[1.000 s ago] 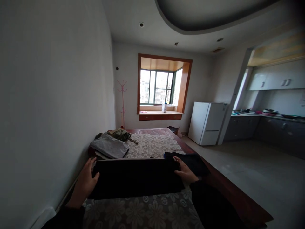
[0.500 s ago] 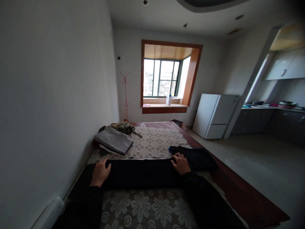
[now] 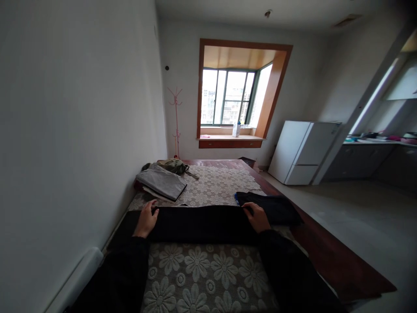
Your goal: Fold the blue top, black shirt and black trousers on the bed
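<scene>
A black garment (image 3: 202,224), folded into a long strip, lies across the flower-patterned tablecloth (image 3: 197,263) in front of me. At its far left corner my left hand (image 3: 146,221) has thumb and fingers closed on the edge. My right hand (image 3: 258,217) pinches the far edge near the right end, its fingertips partly hidden. Just beyond that hand rests another folded dark cloth (image 3: 276,208) with a bit of blue at its left side. The exact kind of the garment cannot be made out.
A grey folded cloth (image 3: 164,181) lies on a pile by the left wall, beside an olive bag-like item (image 3: 172,165). The dark red table edge (image 3: 339,261) runs along the right. A white fridge (image 3: 301,148) and a pink coat stand (image 3: 176,121) stand farther back.
My hands have closed from lying on the black garment to gripping its far edge. The view has tipped down and shifted slightly left.
</scene>
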A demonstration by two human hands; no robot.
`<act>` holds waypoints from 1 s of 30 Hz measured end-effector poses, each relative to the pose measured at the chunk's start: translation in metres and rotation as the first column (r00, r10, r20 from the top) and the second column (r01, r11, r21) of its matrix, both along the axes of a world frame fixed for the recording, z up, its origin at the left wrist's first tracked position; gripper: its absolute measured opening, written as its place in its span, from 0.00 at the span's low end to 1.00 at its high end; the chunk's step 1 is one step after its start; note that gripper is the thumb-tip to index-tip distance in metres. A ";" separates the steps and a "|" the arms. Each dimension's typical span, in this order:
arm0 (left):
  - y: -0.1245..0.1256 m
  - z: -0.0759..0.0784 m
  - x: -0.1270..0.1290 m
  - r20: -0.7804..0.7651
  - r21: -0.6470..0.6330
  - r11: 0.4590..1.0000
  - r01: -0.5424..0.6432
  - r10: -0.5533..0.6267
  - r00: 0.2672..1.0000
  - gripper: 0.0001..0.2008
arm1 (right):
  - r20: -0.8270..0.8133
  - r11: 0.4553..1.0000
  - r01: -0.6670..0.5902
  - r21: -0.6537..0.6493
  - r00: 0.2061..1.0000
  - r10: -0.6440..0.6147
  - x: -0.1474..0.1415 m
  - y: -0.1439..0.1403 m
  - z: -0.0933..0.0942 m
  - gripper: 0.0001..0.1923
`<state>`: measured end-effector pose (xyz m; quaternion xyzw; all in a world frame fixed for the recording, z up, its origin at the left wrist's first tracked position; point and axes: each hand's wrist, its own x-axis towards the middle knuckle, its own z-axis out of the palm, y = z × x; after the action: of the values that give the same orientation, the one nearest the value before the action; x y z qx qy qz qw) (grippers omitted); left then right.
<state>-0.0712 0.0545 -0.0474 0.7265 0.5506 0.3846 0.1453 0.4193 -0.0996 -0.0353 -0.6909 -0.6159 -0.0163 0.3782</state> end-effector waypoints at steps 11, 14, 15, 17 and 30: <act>-0.038 0.043 -0.003 0.288 0.014 0.998 -0.060 0.054 0.956 0.18 | -0.355 0.982 -0.165 0.095 0.916 0.188 -0.020 -0.084 0.035 0.17; -0.083 0.062 -0.023 0.436 0.007 0.999 -0.052 0.043 0.899 0.19 | -0.446 0.969 -0.244 0.038 0.864 0.235 -0.009 -0.121 0.044 0.18; -0.099 0.067 -0.031 0.503 0.003 1.000 -0.031 0.025 0.864 0.19 | -0.477 0.963 -0.270 0.006 0.845 0.240 -0.003 -0.132 0.046 0.19; -0.127 0.075 -0.048 0.622 -0.005 0.999 0.041 -0.029 0.782 0.19 | -0.547 0.955 -0.295 -0.035 0.806 0.229 0.007 -0.148 0.049 0.22; -0.044 0.028 -0.031 -0.033 -0.279 0.960 -0.024 0.016 0.999 0.23 | -0.067 0.947 0.136 -0.290 0.985 -0.162 0.016 -0.033 0.011 0.17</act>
<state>-0.1026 0.0106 -0.0196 0.6988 0.6089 0.2934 0.2341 0.4356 -0.1321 -0.0241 -0.7826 -0.5403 0.0749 0.3000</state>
